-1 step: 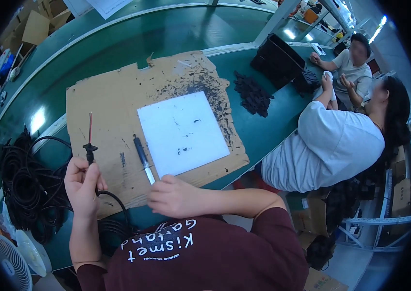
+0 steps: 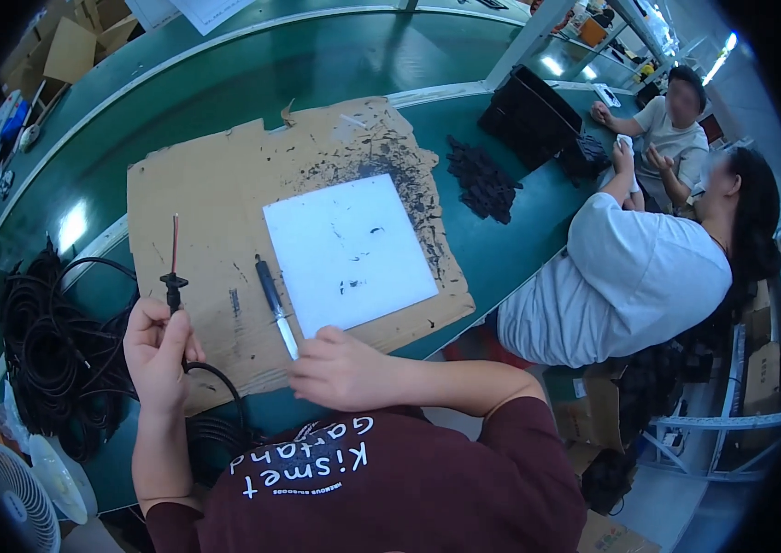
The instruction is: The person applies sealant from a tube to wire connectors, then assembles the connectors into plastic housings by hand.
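Note:
My left hand (image 2: 158, 350) is closed round a black cable just below its flanged plug (image 2: 173, 281). Thin red and dark wires (image 2: 176, 241) stick up from the plug, and the rest of the cable (image 2: 222, 373) bends down beside my wrist. Fingers curled, my right hand (image 2: 340, 370) is over the front edge of the cardboard; whatever they may hold is hidden. Close to its fingertips lies a knife (image 2: 272, 300) with a black handle, blade toward me. A white square board (image 2: 349, 263) with black scraps rests on the cardboard sheet (image 2: 192, 198), right of the knife.
Coiled black cables (image 2: 54, 350) heap up at the left, above a white fan (image 2: 17, 498). Small black parts (image 2: 482, 180) are piled right of the cardboard, near a black bin (image 2: 528, 115). Two people (image 2: 634, 258) are at the right side of the green table (image 2: 317, 74).
My right hand has shifted slightly to the right, away from the knife blade. My left hand keeps its grip on the cable.

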Demonstrator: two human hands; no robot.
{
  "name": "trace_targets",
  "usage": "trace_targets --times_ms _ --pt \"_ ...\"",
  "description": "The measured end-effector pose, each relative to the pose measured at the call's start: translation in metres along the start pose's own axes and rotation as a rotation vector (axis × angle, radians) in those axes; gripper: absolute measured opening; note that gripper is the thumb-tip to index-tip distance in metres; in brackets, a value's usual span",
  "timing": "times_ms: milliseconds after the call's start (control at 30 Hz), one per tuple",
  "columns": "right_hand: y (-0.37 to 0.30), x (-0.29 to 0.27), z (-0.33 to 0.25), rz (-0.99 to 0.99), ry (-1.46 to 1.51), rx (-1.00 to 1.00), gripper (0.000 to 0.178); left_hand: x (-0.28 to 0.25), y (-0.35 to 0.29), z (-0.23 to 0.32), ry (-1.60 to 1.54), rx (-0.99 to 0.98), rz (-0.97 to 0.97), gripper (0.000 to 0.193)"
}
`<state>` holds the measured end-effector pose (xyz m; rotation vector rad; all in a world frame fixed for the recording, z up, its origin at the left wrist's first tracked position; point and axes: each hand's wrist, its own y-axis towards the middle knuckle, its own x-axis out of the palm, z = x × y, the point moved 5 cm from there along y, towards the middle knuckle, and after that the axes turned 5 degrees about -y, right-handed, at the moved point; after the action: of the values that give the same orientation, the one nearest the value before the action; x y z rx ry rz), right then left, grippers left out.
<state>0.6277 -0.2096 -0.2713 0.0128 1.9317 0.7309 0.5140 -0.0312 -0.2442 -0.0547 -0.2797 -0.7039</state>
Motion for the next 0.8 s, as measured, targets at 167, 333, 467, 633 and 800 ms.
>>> trace_targets --times_ms 167,333,467,633,800 --pt "-0.013 -0.028 0.024 0.16 0.019 0.166 0.016 0.002 0.0 -0.009 0.009 -0.131 -0.035 0.011" --pt "-0.028 -0.061 0.061 0.368 -0.168 0.393 0.013 0.016 -0.008 -0.017 0.119 -0.326 -0.236 0.012" --pt "-0.079 -0.119 0.142 0.484 -0.318 0.8 0.005 0.019 -0.015 -0.021 0.145 -0.403 -0.313 0.013" --pt "-0.143 -0.164 0.228 0.442 -0.708 0.969 0.011 0.024 -0.01 -0.024 0.037 -0.482 -0.35 0.015" --pt "-0.143 -0.172 0.287 0.289 -0.855 1.021 0.015 0.022 -0.009 -0.025 0.039 -0.475 -0.3 0.014"
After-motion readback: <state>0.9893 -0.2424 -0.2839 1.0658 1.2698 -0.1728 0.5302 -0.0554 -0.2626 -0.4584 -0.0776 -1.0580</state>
